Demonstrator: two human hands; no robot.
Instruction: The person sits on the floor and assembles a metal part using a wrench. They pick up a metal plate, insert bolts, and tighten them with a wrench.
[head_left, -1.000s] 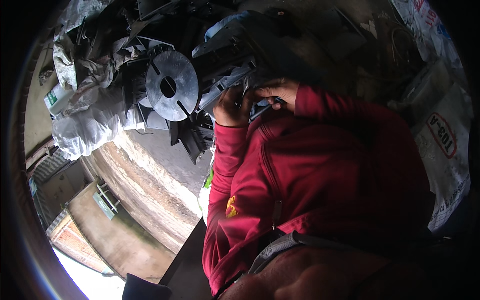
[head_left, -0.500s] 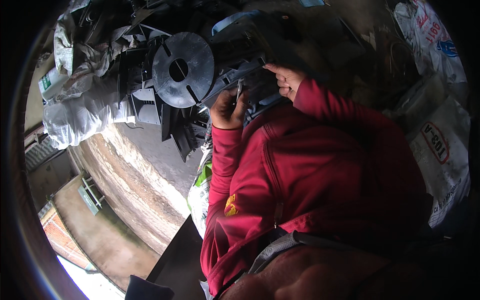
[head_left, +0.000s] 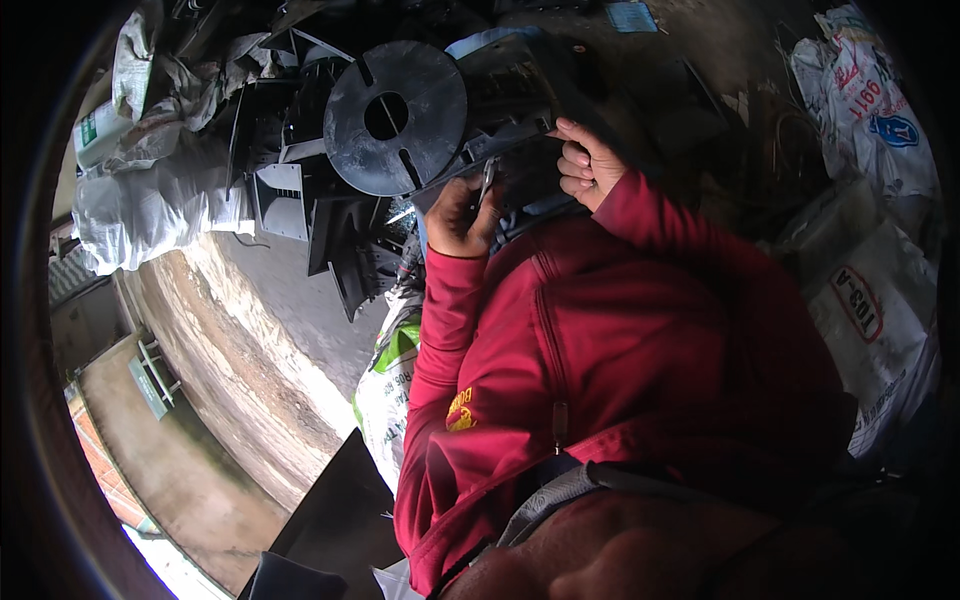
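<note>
A dark grey round disc [head_left: 350, 135] with a central hole and two slots faces up in front of me. From its right side a long black plastic part [head_left: 510, 135] stretches toward my right hand [head_left: 590, 168]. The right fingers are closed, with the thumb and forefinger at that part's far end. My left hand [head_left: 460, 215], below the disc's lower right edge, is closed round a slim silver metal tool [head_left: 488, 175]. Its tip lies close to the black part; whether they touch I cannot tell. The palm hides the rest of the tool.
Black plastic pieces [head_left: 345, 240] are heaped left of the disc, beside white plastic sacks [head_left: 160, 210]. More printed white sacks [head_left: 870, 320] stand at the right. A green and white bag [head_left: 390, 370] lies by my left forearm, above a dark panel [head_left: 340, 510].
The disc and black part have shifted slightly right and up in the picture. Both hands keep nearly the same hold. The surroundings have shifted a little as the view moved.
</note>
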